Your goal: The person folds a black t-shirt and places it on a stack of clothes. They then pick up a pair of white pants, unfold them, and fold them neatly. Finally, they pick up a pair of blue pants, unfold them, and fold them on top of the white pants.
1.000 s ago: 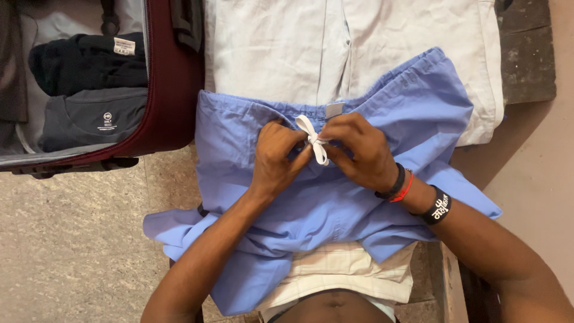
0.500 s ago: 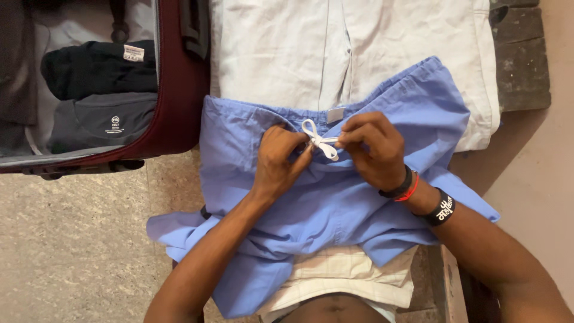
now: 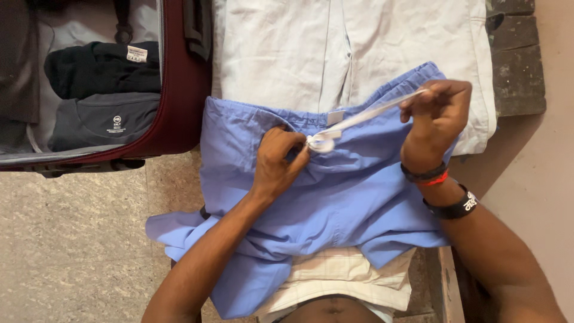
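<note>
Blue drawstring trousers [image 3: 335, 197] lie across the person's lap, with the waistband on top of a pale folded garment [image 3: 287, 54]. The left hand [image 3: 278, 161] pinches the white drawstring [image 3: 359, 119] at its knot on the waistband, fingers pressed together. The right hand [image 3: 436, 119] is raised to the right and pinches the free end of the cord, which runs taut between both hands. A maroon suitcase [image 3: 179, 90] with dark folded clothes [image 3: 98, 96] lies open on the floor at the left.
</note>
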